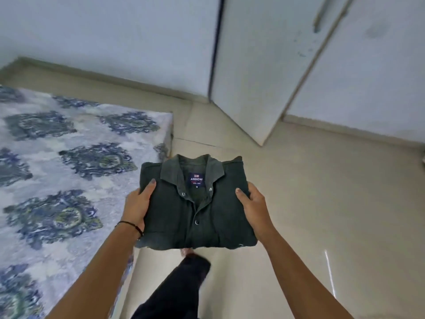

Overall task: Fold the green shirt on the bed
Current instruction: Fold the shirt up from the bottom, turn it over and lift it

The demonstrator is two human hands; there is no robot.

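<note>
The green shirt (pixel 195 203) is folded into a compact rectangle, collar side up, and is held in the air at frame centre above the floor (pixel 322 203), clear of the bed (pixel 69 157). Its collar (pixel 190 168) points to 12 o'clock; a dark label (pixel 196 180) reading "ARROW" sits inside the neck, and the buttoned placket runs toward 6 o'clock. The left hand (pixel 138 203) is clamped on the shirt's 9 o'clock edge, thumb on the top face and remaining fingers hidden beneath the fabric. The right hand (pixel 254 203) is clamped on the 3 o'clock edge in the same manner, thumb on top. A thin black band (pixel 131 225) encircles the left wrist. Both forearms enter from the 6 o'clock side of the frame. A leg in dark trousers (pixel 174 288) is visible below the shirt at 6 o'clock, blurred. The bed, covered with a pale sheet carrying blue-green medallion prints, occupies the area from 8 to 10 o'clock of the shirt, its corner just beside the shirt's upper left. A white cupboard (pixel 287 65) with doors stands at 1 o'clock, and a plain wall (pixel 103 31) spans 11 o'clock.
</note>
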